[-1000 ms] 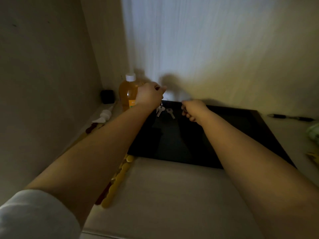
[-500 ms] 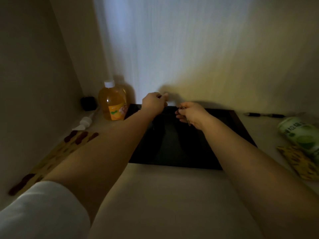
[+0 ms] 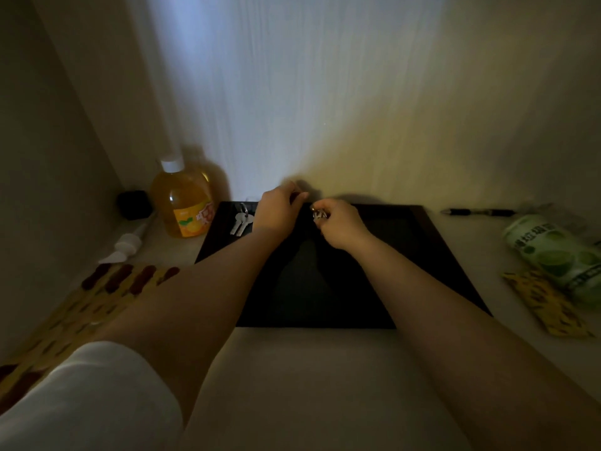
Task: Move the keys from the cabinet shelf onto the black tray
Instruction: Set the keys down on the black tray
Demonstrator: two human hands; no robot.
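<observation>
The right hand curls around a small metal thing, hiding most of it, while at three o'clock the green packet is cut by the frame's edge.

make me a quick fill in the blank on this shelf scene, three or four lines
1. The keys on a ring lie on the black ____.
2. The orange bottle has a ____ cap.
3. The right hand pinches something small and ____.
4. The pen lies to the ____ of the tray.

Missing words: tray; white; shiny; right
</observation>
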